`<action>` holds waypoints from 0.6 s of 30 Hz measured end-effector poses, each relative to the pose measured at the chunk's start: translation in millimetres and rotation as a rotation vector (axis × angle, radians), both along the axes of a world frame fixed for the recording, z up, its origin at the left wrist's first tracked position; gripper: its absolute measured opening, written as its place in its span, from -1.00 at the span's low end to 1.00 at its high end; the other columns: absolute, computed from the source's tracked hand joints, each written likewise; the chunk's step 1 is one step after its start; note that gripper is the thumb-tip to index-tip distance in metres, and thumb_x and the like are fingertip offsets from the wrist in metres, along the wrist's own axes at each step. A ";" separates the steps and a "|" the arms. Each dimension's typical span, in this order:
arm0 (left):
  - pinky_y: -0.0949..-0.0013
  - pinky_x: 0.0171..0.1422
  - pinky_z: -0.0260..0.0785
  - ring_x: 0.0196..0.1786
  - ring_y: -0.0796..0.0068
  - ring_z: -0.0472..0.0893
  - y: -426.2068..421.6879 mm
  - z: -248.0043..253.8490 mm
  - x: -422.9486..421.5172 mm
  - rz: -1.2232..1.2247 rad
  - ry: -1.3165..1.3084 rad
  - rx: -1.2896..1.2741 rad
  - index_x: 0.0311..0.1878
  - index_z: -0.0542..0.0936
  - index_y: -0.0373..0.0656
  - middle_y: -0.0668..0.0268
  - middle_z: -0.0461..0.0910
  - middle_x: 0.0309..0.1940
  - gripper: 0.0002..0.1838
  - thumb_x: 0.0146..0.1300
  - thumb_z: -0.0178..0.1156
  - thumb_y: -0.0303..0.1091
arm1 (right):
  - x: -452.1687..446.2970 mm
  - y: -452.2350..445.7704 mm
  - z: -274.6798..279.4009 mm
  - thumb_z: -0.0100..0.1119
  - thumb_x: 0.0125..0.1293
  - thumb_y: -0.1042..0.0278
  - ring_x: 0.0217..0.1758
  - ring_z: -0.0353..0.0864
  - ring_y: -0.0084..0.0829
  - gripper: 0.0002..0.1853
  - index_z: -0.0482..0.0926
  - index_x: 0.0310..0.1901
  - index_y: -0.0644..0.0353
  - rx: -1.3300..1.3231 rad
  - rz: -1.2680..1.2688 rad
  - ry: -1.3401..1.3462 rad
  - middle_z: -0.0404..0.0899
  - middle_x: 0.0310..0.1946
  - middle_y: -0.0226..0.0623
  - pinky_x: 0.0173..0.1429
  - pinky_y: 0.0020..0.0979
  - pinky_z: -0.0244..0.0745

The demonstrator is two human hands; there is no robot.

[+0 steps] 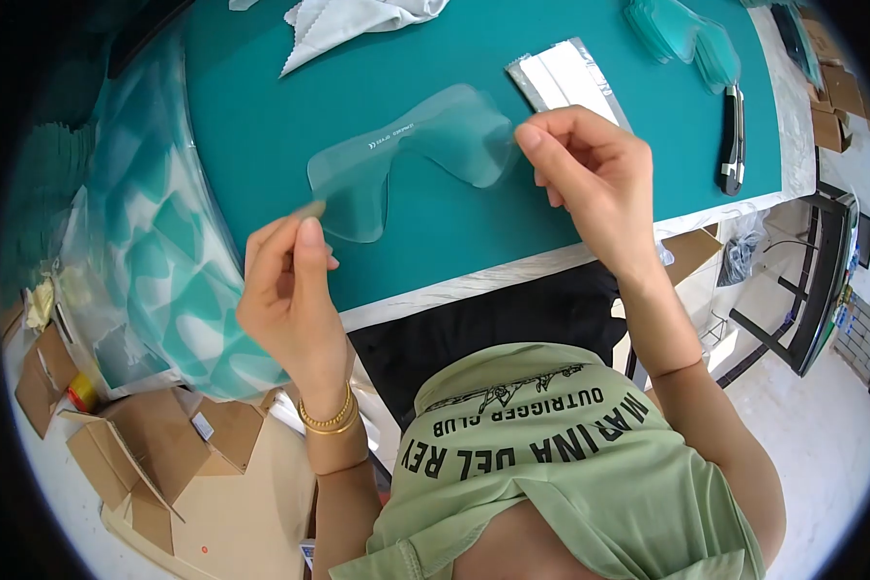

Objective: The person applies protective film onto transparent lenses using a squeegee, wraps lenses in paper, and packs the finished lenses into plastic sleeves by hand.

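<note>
A clear, one-piece goggle lens [353, 174] with a nose notch and small white print including a CE mark is held up above the green table mat [261, 106]. My left hand [295, 275] pinches its lower left edge between thumb and forefinger. At the opposite end, my right hand [590, 174] grips the lens edge with thumb and fingertips. Behind the right hand lies a white packet [565, 82] with silvery edges, partly covered by the fingers. A pale cloth [353, 29] with zigzag edges rests crumpled at the far side of the mat.
Stacked clear lenses [681, 39] sit at the far right, beside a black utility knife [733, 145]. A large plastic bag [159, 280] of lenses hangs at the table's left. Below it stand open cardboard boxes [155, 435]. A monitor [826, 280] is at right.
</note>
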State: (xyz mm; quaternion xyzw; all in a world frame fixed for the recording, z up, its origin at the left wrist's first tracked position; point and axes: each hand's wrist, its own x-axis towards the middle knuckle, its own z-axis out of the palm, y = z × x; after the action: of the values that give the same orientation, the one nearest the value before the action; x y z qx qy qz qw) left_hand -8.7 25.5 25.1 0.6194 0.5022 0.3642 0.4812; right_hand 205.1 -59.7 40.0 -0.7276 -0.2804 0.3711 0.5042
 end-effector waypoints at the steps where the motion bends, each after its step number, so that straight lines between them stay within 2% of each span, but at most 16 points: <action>1: 0.60 -0.32 0.29 -0.40 0.67 0.45 2.4 -1.7 2.8 0.040 0.016 -0.039 -0.09 0.62 -0.37 0.30 0.58 -0.28 -0.80 0.31 0.20 -0.43 | 0.6 2.1 -0.8 0.24 0.29 0.35 -0.56 0.36 -0.74 -0.82 0.62 -0.30 0.33 -0.003 -0.004 -0.001 0.47 -0.64 -0.54 -0.49 -0.62 0.27; 2: 0.60 -0.32 0.29 -0.40 0.67 0.45 4.2 -4.9 5.4 0.037 0.015 -0.041 -0.09 0.62 -0.37 0.30 0.58 -0.28 -0.80 0.31 0.20 -0.43 | 1.5 3.8 -1.0 0.24 0.29 0.34 -0.57 0.37 -0.74 -0.80 0.62 -0.31 0.34 -0.040 0.006 -0.032 0.48 -0.64 -0.52 -0.49 -0.61 0.26; 4: 0.64 -0.46 0.25 -0.50 0.73 0.42 5.6 -11.5 8.4 0.098 0.001 -0.057 -0.07 0.63 -0.32 0.34 0.57 -0.38 -0.79 0.27 0.25 -0.45 | 1.9 6.1 -4.6 0.24 0.28 0.33 -0.57 0.37 -0.73 -0.79 0.62 -0.31 0.35 -0.085 0.016 -0.060 0.48 -0.64 -0.50 -0.50 -0.61 0.26; 6: 0.65 -0.49 0.21 -0.52 0.75 0.40 5.8 -9.7 13.5 0.121 -0.008 -0.076 -0.06 0.62 -0.32 0.35 0.57 -0.41 -0.78 0.27 0.26 -0.45 | 1.8 7.5 -10.8 0.24 0.32 0.26 -0.65 0.27 -0.80 -0.76 0.64 -0.32 0.30 -0.071 0.020 -0.139 0.41 -0.69 -0.56 -0.59 -0.68 0.12; 10: 0.67 -0.57 0.11 -0.58 0.80 0.35 6.6 -8.2 16.8 0.149 -0.026 -0.065 -0.03 0.59 -0.33 0.38 0.57 -0.45 -0.75 0.26 0.26 -0.45 | 2.9 9.9 -10.1 0.24 0.31 0.24 -0.66 0.27 -0.80 -0.75 0.64 -0.33 0.31 -0.101 0.029 -0.151 0.39 -0.70 -0.57 -0.59 -0.67 0.11; 14: 0.67 -0.59 0.09 -0.59 0.81 0.33 7.7 -7.9 19.7 0.176 -0.033 -0.098 0.00 0.57 -0.32 0.38 0.57 -0.44 -0.74 0.27 0.25 -0.46 | 4.1 11.0 -12.8 0.24 0.31 0.23 -0.66 0.26 -0.80 -0.74 0.64 -0.33 0.30 -0.106 0.040 -0.179 0.38 -0.70 -0.58 -0.60 -0.67 0.10; 18: 0.68 -0.51 0.14 -0.54 0.81 0.37 8.8 -11.2 21.5 0.180 -0.025 -0.072 0.00 0.56 -0.31 0.38 0.58 -0.44 -0.75 0.27 0.23 -0.48 | 4.3 10.5 -13.7 0.25 0.31 0.22 -0.66 0.25 -0.80 -0.74 0.65 -0.33 0.29 -0.101 0.042 -0.207 0.38 -0.70 -0.57 -0.60 -0.67 0.09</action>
State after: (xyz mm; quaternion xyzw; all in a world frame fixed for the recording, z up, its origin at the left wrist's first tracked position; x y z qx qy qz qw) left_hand 12.8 34.3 13.9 0.5496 0.5625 0.3953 0.4746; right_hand 209.4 -49.2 26.3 -0.7807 -0.3271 0.3180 0.4271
